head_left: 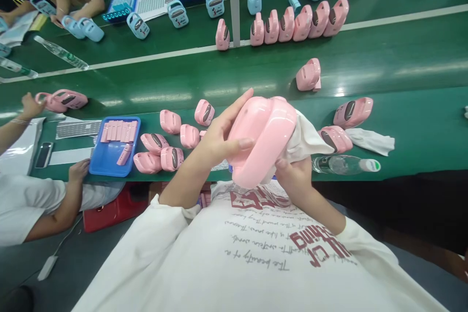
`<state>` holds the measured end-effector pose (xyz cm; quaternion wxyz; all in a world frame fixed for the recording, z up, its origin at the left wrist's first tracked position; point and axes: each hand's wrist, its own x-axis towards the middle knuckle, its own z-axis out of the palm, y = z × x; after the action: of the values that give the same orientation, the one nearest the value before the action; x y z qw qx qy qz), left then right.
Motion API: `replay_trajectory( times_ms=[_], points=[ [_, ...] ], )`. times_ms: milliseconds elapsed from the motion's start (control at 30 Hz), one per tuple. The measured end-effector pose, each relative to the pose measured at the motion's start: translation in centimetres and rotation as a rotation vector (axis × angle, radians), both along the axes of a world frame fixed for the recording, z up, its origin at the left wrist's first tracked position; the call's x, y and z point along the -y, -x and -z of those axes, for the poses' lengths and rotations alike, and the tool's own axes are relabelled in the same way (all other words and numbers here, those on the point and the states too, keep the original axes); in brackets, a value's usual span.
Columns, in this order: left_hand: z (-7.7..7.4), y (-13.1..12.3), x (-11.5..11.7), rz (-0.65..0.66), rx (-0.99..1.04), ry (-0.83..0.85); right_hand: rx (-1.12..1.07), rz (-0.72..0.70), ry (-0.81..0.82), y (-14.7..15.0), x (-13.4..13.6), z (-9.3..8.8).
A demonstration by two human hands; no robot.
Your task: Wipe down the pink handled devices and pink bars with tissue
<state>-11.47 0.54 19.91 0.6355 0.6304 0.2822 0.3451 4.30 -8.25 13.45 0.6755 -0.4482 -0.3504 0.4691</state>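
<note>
A glossy pink plastic housing with a looped handle (261, 141) is held up in front of my chest. My left hand (219, 144) grips its left side, with the thumb lying across the near face. On the other side, my right hand (294, 175) is closed on a white cloth (307, 139), pressed against the housing's right side and underside. Part of the right fingers is hidden behind the housing and cloth. Several similar pink housings (171, 158) lie on the green table to the left, and two more (353, 112) lie to the right.
A blue tray (111, 170) with pink parts stands left, near a co-worker's hand (78, 170). A water bottle (345, 165) and a crumpled white cloth (371, 141) lie right. Beyond the conveyor belt (183, 80), a metal post (234, 5) rises beside a row of pink housings (302, 22).
</note>
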Motion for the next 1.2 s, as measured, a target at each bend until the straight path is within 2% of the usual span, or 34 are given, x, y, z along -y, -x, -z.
replay_trajectory(
  times_ms=[100, 233, 333, 400, 467, 533, 667, 767, 867, 967, 1100, 1167, 1200],
  points=[
    [-0.5, 0.0, 0.0, 0.045, -0.029, -0.011, 0.040, -0.026, -0.018, 0.0, 0.1, 0.0],
    [-0.7, 0.2, -0.5, 0.140, -0.083, -0.016, 0.105, -0.140, -0.097, -0.5, -0.3, -0.8],
    [-0.5, 0.5, -1.7, 0.289, -0.167, -0.016, 0.247, -0.247, -0.209, -1.6, -1.0, -1.7],
    [-0.3, 0.7, -2.4, 0.324, -0.210, -0.026, 0.383, -0.335, -0.288, -2.6, -1.7, -2.1],
    [-0.2, 0.7, -2.7, 0.301, -0.220, -0.026, 0.479, -0.392, -0.308, -3.4, -2.2, -2.1],
    [-0.1, 0.5, -2.5, 0.266, -0.238, 0.013, 0.518, -0.375, -0.277, -3.7, -2.5, -1.7],
    [0.7, 0.2, -1.0, 0.156, -0.200, 0.077, 0.566, -0.174, -0.305, -3.4, -2.3, 0.0],
    [2.3, 0.7, 0.3, 0.110, -0.084, -0.066, 0.543, 0.018, -0.375, -2.8, -1.7, 1.2],
    [4.0, 1.2, 1.4, 0.004, -0.005, -0.322, 0.554, 0.067, -0.419, -2.4, -1.1, 1.6],
    [4.8, 1.4, 2.0, -0.103, 0.023, -0.511, 0.595, 0.057, -0.476, -2.2, -0.9, 1.0],
    [4.7, 1.4, 2.1, -0.125, -0.011, -0.575, 0.557, -0.076, -0.507, -2.7, -1.2, 0.1],
    [4.5, 1.6, 1.9, -0.078, 0.004, -0.588, 0.464, -0.153, -0.433, -3.1, -1.4, -0.2],
    [4.4, 1.6, 1.8, -0.051, 0.010, -0.595, 0.417, -0.177, -0.324, -3.2, -1.5, -0.3]
  ],
)
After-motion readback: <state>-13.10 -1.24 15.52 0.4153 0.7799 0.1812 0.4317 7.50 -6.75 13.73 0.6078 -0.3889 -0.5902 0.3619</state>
